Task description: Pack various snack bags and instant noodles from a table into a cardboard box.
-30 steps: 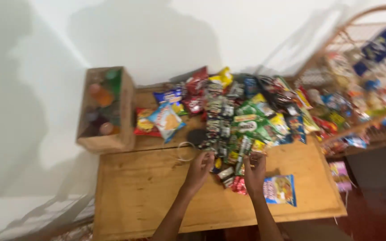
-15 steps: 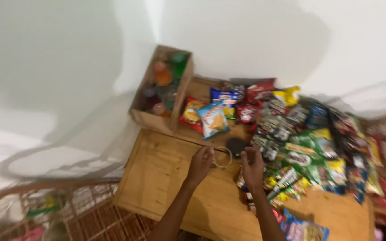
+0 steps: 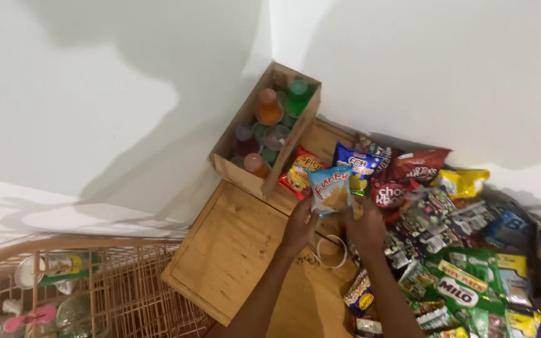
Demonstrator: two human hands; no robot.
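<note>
I hold the light blue snack packet [image 3: 331, 189] by its bottom corners, my left hand [image 3: 298, 226] and my right hand [image 3: 365, 224] each pinching one; it is lifted above the wooden table [image 3: 233, 250], near its back edge; behind it lie a red packet [image 3: 300, 170] and a dark blue packet [image 3: 359, 168], beside the wooden box [image 3: 264, 181] of jelly cups; I think the thin pinch may slip, and the packet may fall onto the white ring [image 3: 332, 253].
</note>
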